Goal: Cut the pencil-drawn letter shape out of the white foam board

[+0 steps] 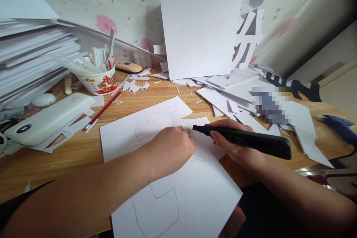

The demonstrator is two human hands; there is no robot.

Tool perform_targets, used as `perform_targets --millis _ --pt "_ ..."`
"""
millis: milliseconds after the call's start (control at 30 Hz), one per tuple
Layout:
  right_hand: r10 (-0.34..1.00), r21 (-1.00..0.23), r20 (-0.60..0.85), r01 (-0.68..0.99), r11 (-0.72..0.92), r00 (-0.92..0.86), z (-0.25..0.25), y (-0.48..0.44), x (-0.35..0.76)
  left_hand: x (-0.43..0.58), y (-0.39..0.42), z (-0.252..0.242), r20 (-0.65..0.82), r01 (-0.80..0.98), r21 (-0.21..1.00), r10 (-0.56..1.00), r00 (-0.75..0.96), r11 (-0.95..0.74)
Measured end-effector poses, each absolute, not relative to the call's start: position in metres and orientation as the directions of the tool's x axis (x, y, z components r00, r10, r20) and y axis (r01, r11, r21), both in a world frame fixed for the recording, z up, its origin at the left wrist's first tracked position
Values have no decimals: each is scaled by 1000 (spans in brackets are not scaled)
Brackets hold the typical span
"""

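A white foam board point(206, 189) with pencilled letter-like outlines lies in front of me, its near end reaching past the table edge. My left hand point(177, 147) is closed, its curled fingers pressed on the board at a notch in the far edge. In my right hand point(234, 145) is a black utility knife point(253, 139), held nearly level with its narrow tip just right of my left fingers. Its blade does not show clearly. Part of the outlines is hidden under my left hand and forearm.
At the left are stacked white boards point(33, 55), a paper tub of strips point(96, 81), a white case point(52, 117) and a red pencil point(103, 109). An upright white board point(200, 37) leans at the back. Offcuts point(237, 96) and a blue glue gun point(338, 126) lie right.
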State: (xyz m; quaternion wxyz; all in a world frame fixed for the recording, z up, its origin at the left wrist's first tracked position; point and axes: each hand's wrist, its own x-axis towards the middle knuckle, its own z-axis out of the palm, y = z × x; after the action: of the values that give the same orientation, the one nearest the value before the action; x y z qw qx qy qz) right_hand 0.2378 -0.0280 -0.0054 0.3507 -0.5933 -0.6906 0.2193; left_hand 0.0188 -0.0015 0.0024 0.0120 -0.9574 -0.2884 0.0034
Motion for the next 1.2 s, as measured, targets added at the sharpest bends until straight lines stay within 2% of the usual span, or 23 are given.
perform_targets --millis 133,400,567,833,1200 --pt "970 -703 242 683 199 -33 -5 -30 235 20 -2 6 -68 539 -79 544 836 -838" --pt "940 -659 331 691 296 -88 -2 -32 233 21 -3 10 -120 524 -96 532 838 -846" --pt "927 -633 357 701 329 -113 0 -33 231 20 -3 9 -77 522 -99 530 845 -847" --pt "889 -604 324 652 458 -325 11 -30 231 21 -4 7 -69 518 -103 525 848 -849" --pt "858 -582 374 631 513 -353 9 -30 233 22 -7 5 -69 546 -143 558 827 -826"
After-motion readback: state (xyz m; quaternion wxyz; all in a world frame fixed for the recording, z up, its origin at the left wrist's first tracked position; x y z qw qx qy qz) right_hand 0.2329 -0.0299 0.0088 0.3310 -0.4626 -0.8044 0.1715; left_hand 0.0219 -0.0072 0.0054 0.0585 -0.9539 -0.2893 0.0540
